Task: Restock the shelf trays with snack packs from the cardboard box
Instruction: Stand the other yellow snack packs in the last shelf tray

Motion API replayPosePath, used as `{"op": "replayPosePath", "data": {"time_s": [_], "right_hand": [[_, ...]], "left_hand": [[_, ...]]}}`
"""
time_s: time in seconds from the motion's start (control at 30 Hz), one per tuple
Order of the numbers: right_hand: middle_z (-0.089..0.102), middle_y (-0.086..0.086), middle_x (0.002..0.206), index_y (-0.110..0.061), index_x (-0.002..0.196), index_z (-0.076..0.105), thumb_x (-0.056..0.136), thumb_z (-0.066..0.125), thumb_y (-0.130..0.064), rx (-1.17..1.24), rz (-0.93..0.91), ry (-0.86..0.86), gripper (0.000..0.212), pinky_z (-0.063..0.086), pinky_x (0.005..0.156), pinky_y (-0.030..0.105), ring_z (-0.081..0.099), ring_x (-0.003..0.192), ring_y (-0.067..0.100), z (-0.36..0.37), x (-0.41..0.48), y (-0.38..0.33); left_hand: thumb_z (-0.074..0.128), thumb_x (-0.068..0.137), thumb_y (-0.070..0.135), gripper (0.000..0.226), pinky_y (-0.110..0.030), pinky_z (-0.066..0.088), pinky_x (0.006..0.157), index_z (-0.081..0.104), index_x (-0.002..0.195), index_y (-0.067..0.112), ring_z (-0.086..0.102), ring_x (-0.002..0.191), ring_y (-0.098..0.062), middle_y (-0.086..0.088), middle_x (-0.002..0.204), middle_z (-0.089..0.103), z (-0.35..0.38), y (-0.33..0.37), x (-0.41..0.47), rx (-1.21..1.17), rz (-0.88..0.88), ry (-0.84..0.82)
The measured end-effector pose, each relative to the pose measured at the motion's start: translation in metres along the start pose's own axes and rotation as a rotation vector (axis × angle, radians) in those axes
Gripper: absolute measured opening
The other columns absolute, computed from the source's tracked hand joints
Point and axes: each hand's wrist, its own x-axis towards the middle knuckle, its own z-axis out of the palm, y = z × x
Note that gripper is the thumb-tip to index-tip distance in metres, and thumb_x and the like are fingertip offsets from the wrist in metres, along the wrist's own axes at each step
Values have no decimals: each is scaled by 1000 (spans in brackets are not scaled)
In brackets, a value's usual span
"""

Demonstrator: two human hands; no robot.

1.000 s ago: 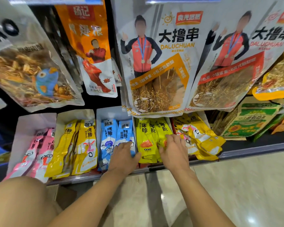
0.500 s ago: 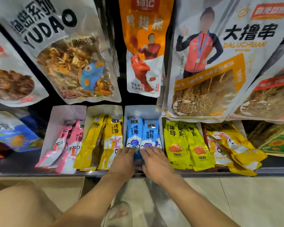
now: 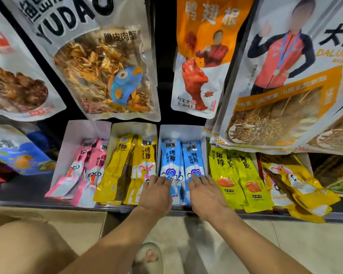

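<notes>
Blue snack packs (image 3: 171,161) lie in a white tray (image 3: 181,132) at the middle of the low shelf. My left hand (image 3: 156,192) rests flat on the lower end of the left blue pack, fingers straight. My right hand (image 3: 205,192) presses flat on the right blue pack (image 3: 193,157). Beside them are a tray of pink packs (image 3: 87,169), a tray of yellow packs (image 3: 127,167), then lemon-yellow packs (image 3: 232,175) and a loose heap of golden packs (image 3: 293,182) on the right. A cardboard box (image 3: 63,220) stands on the floor at lower left.
Large snack bags (image 3: 107,66) hang above the trays and overlap their back ends. The shelf's front edge (image 3: 18,202) runs across below the trays. My knee (image 3: 24,252) and my sandalled foot (image 3: 149,258) are on the tiled floor below.
My right hand moved left from the lemon-yellow packs to the blue packs. Both hands now lie side by side on the blue packs, and the view shifted left.
</notes>
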Motion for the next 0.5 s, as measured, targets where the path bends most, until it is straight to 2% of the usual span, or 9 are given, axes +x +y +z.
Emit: {"op": "replayPosePath", "data": {"time_s": [0.23,0.37,0.5], "right_hand": [[43,14,149,-11,146,40,93,52,-23,66,7,32,55,32,115,47,43,134,36,-17,0,-12],[45,14,146,-11,147,39,95,47,-22,141,-13,87,53,33,114,49,43,132,36,-34,-2,-41],[46,13,143,-13,145,38,96,44,-24,205,-47,127,50,35,111,46,43,130,34,-38,-7,-69]], "left_hand": [[47,95,25,54,-38,34,109,36,148,20,32,137,-25,-1,147,41,-12,-8,-15,-88,-6,51],[52,94,30,54,-38,34,107,38,145,21,33,136,-25,0,147,41,-27,-15,-30,-73,-127,134],[46,96,40,53,-39,35,106,35,145,21,33,136,-25,0,149,39,-36,-30,-52,-100,-245,200]]}}
